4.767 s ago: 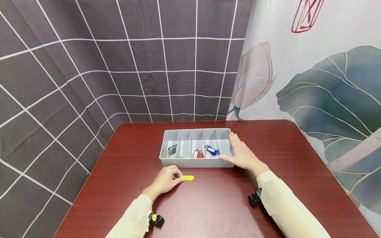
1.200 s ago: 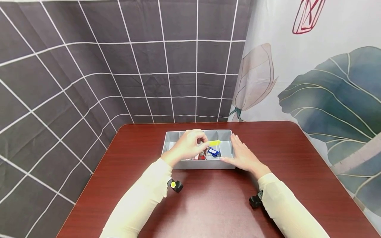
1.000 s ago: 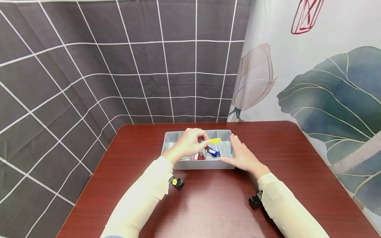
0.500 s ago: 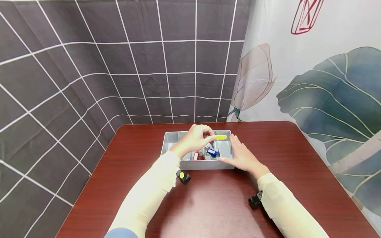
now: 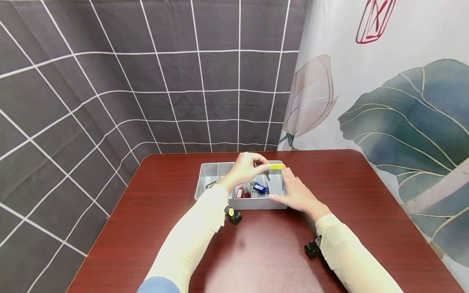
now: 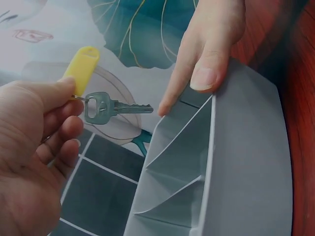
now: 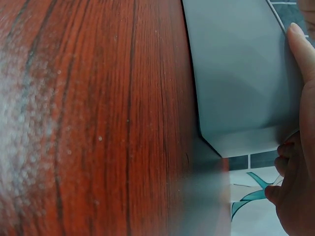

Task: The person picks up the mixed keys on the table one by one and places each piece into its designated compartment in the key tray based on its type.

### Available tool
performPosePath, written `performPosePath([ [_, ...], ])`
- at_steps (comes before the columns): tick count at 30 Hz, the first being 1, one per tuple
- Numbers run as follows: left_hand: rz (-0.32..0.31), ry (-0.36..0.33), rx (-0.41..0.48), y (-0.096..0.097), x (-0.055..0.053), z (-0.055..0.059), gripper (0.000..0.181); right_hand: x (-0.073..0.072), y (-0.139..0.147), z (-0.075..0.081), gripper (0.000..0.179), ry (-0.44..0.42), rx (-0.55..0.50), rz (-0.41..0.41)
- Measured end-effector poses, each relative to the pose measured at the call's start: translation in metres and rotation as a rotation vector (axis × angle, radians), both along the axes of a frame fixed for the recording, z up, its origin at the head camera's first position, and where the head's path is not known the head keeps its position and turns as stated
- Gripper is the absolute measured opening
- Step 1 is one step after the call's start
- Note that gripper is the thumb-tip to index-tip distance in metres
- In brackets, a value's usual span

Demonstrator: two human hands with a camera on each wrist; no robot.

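My left hand (image 5: 246, 169) pinches a yellow key tag (image 5: 276, 166) between thumb and fingers, over the right part of a grey divided tray (image 5: 256, 204). From the tag's ring hangs a silver key (image 6: 130, 108), which points toward the tray in the left wrist view. My right hand (image 5: 298, 194) rests at the tray's right end, its thumb at the front rim and its fingers extended along the side. Inside the tray lie a blue key tag (image 5: 259, 188) and a red key tag (image 5: 239, 192), in neighbouring compartments. My left forearm hides part of the left compartments.
The tray stands toward the back of a reddish-brown wooden table (image 5: 264, 252). Behind the table hangs a dark grid-patterned curtain (image 5: 216, 106), with a white leaf-print curtain (image 5: 318, 134) to its right. A dark-framed tag (image 5: 210, 184) shows in the tray's leftmost compartment.
My left hand picked up the yellow-tagged key from the table in front of the tray and has carried it over the tray, moving rightward. My right hand has stayed at the tray's right end.
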State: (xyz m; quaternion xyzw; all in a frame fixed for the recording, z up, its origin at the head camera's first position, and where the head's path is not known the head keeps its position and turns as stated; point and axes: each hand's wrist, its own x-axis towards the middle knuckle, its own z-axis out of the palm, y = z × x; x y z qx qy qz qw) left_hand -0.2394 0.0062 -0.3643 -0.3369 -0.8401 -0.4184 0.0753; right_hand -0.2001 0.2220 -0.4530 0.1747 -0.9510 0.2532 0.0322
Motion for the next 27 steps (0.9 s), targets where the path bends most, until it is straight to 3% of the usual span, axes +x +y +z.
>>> performPosePath([
  [12, -0.003, -0.102, 0.067, 0.015, -0.007, -0.019, 0.008, 0.001, 0.0, 0.0, 0.111, -0.012, 0.0, -0.006],
  [20, 0.0, -0.151, 0.061, 0.016, -0.01, -0.033, 0.009, 0.001, 0.0, -0.002, 0.107, -0.016, -0.002, -0.015],
  [27, 0.005, -0.157, 0.022, 0.017, -0.014, -0.043, 0.006, 0.001, 0.001, -0.004, 0.114, 0.014, -0.015, -0.023],
])
